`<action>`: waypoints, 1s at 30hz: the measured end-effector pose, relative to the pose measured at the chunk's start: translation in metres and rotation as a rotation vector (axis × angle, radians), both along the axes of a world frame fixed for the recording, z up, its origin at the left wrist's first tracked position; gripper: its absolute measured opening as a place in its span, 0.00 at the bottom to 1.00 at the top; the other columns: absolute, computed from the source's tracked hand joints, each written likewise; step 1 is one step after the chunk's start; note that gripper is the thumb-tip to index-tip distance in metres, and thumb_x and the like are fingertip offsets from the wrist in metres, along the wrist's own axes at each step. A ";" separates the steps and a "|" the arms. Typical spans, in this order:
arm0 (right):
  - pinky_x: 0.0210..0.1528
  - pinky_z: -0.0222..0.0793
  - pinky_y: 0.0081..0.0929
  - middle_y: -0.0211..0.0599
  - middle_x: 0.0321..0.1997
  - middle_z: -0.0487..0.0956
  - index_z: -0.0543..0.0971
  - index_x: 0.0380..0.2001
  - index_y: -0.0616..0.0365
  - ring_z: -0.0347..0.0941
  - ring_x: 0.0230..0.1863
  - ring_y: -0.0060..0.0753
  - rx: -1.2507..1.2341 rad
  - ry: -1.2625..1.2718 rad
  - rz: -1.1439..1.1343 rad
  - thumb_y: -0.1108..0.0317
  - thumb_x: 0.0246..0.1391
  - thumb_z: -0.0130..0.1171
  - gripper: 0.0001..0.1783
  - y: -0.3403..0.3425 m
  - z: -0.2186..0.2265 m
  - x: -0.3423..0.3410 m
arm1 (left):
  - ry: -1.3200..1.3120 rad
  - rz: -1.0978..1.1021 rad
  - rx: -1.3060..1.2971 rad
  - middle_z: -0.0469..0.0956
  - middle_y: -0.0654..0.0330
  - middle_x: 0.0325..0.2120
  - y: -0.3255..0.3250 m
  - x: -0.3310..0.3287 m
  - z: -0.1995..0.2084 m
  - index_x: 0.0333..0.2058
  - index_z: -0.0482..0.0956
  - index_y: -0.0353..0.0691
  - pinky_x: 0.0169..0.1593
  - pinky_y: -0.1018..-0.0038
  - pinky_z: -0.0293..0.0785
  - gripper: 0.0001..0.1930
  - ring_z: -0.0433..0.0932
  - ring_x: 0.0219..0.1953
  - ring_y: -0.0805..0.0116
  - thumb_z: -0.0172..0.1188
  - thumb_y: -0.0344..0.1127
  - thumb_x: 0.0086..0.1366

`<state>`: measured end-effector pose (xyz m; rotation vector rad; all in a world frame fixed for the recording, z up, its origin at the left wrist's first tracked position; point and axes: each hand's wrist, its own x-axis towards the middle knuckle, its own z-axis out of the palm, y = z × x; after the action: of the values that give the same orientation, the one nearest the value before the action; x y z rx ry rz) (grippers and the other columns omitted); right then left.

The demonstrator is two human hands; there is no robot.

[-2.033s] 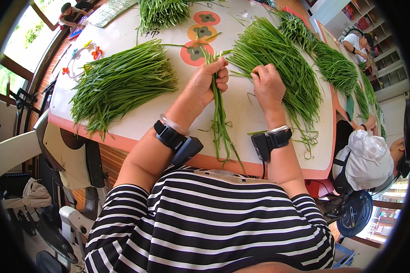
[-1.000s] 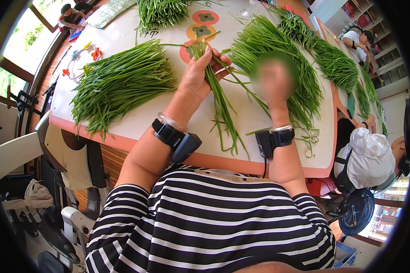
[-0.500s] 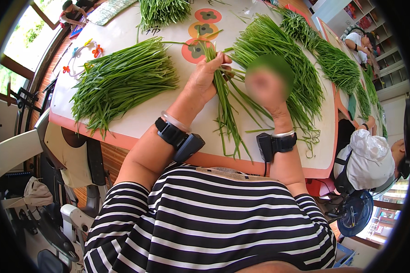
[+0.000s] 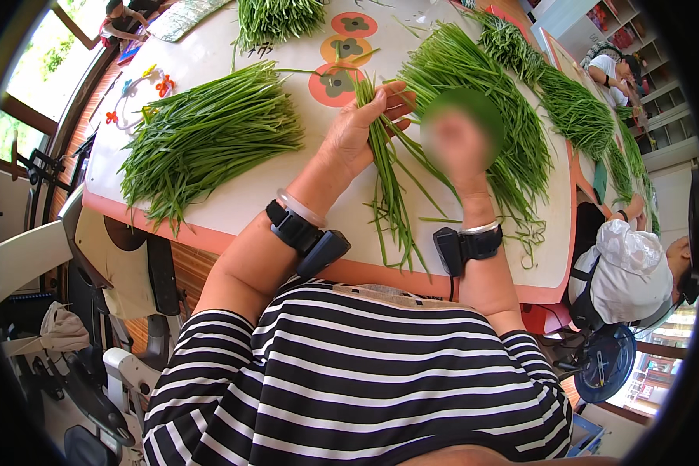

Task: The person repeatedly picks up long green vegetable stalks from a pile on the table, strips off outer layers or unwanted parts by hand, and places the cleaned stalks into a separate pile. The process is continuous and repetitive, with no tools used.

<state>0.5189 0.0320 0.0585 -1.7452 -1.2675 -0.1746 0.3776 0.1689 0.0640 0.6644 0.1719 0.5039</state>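
My left hand holds a small bunch of long, flat green garlic chives. The thumb lies along the bunch and the other fingers stretch out to the right behind it. The loose ends hang down towards the table's near edge. My right hand is just to the right, over the edge of a large pile of chives. A round blur covers its fingers, so its grip is hidden. Another thick pile of chives lies to the left of my left hand.
The white table has a pink edge and printed flowers. More chives lie at the far side, and further heaps at the right. A string with coloured flowers sits at the far left. Other people work around the table.
The fingers of my left hand have spread out further to the right, with the bunch still against the thumb. My right hand has shifted only slightly.
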 end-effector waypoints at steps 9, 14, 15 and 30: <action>0.41 0.71 0.30 0.35 0.35 0.79 0.79 0.35 0.59 0.75 0.36 0.36 -0.038 -0.475 -0.208 0.70 0.51 0.66 0.09 -0.006 0.013 0.007 | -0.251 -0.186 -0.141 0.70 0.68 0.24 0.014 -0.007 0.000 0.35 0.73 0.42 0.38 0.70 0.75 0.12 0.70 0.28 0.72 0.49 0.43 0.73; 0.44 0.70 0.36 0.35 0.39 0.78 0.80 0.34 0.55 0.72 0.42 0.41 -0.160 -0.492 -0.259 0.67 0.48 0.67 0.10 -0.008 0.007 0.016 | -0.468 -0.458 -0.331 0.58 0.70 0.20 0.026 -0.018 0.013 0.35 0.73 0.43 0.21 0.85 0.58 0.13 0.55 0.20 0.80 0.48 0.45 0.74; 0.44 0.70 0.36 0.34 0.38 0.77 0.80 0.33 0.55 0.72 0.42 0.41 -0.181 -0.508 -0.271 0.66 0.48 0.67 0.09 -0.008 0.006 0.015 | -0.441 -0.441 -0.309 0.58 0.70 0.20 0.025 -0.018 0.014 0.36 0.72 0.42 0.18 0.87 0.53 0.13 0.54 0.19 0.81 0.48 0.45 0.74; 0.30 0.65 0.27 0.32 0.27 0.76 0.78 0.27 0.58 0.68 0.27 0.32 0.001 -0.183 -0.019 0.72 0.49 0.65 0.05 -0.006 0.035 -0.017 | 0.207 -0.049 -0.174 0.65 0.69 0.22 0.004 -0.005 0.001 0.50 0.74 0.34 0.27 0.81 0.68 0.16 0.65 0.22 0.78 0.59 0.35 0.67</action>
<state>0.5023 0.0261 0.0936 -1.7725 -1.3811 -0.3520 0.3727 0.1733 0.0652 0.5486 0.3888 0.3675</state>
